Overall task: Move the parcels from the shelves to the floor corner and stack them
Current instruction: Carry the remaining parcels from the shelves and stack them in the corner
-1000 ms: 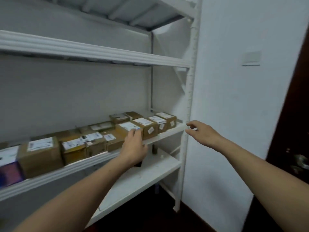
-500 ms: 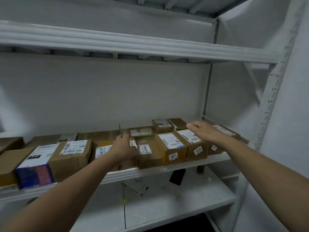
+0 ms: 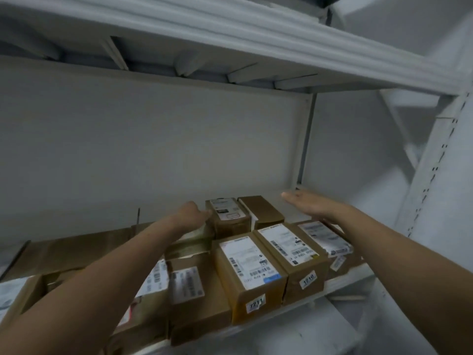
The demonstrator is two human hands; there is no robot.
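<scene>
White steel shelving against a pale wall fills your view, and the parcels sit in two rows on the middle shelf [image 3: 335,283]. Your left hand [image 3: 190,216] is at nine o'clock of the labelled back parcel [image 3: 226,213] and touches its side. Its fingers are tucked behind the knuckles, so I cannot tell whether they grip anything. Your right hand [image 3: 309,206] hovers flat with straight fingers and holds nothing, at three o'clock of the plain brown parcel [image 3: 263,211] next to it.

Watch the front row. The 1211 parcel [image 3: 245,267] and the 1210 parcel [image 3: 289,247] stand right at the shelf lip, at six o'clock of the pair you are reaching for. If you drag the back boxes out low, you will likely shove one over the edge. If you squeeze both back parcels between your palms, they may hinge apart at the seam and drop.

You cannot see the floor corner from here. Your left forearm covers several parcels, the ones at nine o'clock run out of frame, and most labels are too blurred to read.
</scene>
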